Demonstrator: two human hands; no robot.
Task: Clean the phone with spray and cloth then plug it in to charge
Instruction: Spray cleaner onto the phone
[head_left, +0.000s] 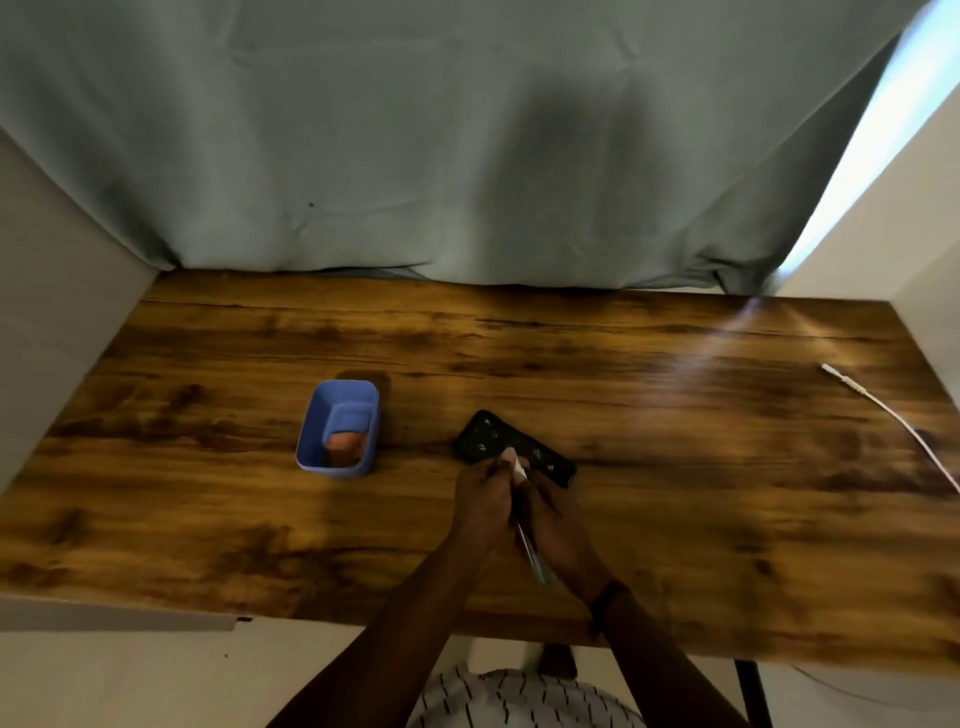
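A black phone (506, 445) lies flat on the wooden table (675, 467), slanted from upper left to lower right. Just in front of it both my hands are pressed together around a slim spray bottle (531, 556) with a white tip pointing at the phone. My left hand (480, 501) grips the bottle near its top. My right hand (558, 525) wraps its lower part. A white charging cable (888, 410) rests at the table's far right, its plug end pointing left. An orange cloth (344, 447) sits folded inside a blue box (311, 441).
The blue box stands left of the phone, with a blue lid piece over the cloth. A grey-green curtain (467, 156) hangs behind the table. White walls close in on both sides. A black table leg (750, 691) shows at the lower right.
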